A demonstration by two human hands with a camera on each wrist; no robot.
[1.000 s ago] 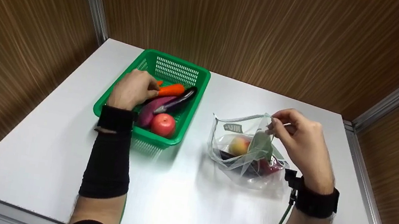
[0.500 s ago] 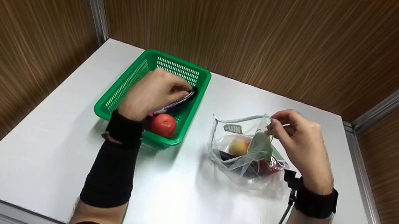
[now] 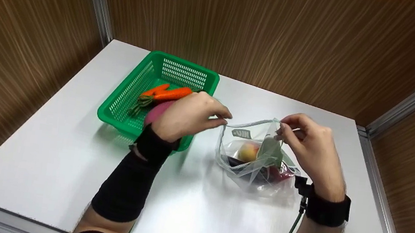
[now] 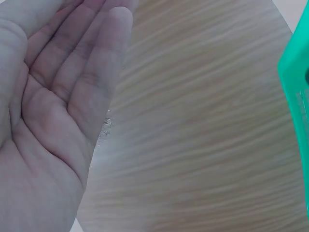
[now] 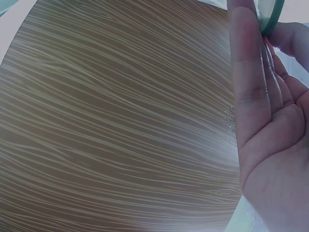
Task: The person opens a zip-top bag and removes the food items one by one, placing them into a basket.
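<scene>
Head view first: clear plastic bag (image 3: 256, 155) stands on the white table (image 3: 46, 151), right of the green basket (image 3: 143, 84), with its open mouth facing up and running left to right between the two hands. Right hand (image 3: 313, 152) is at the mouth's right end, thumb and forefinger pinching the rim and lifting it. Left hand (image 3: 187, 116) sits at the mouth's left end, its fingertips pressed together just at the rim's corner; whether they already nip the film I cannot tell from here. Its forearm crosses the near right corner of the basket, wrist low, fingers pointing right toward the bag. Inside the bag lie a peach-like fruit (image 3: 249, 151), something dark and something red. Two carrots (image 3: 162, 92) and a purple vegetable (image 3: 156, 111) remain in the basket.

Left wrist view: the palm (image 4: 48, 111) fills the left side, fingers fairly straight and close together, nothing visibly held; a green basket edge (image 4: 294, 72) shows at the right.

Right wrist view: the palm (image 5: 270, 145) is upright, with fingertips meeting on a greenish strip of the bag's rim (image 5: 270, 19) at the top.
</scene>
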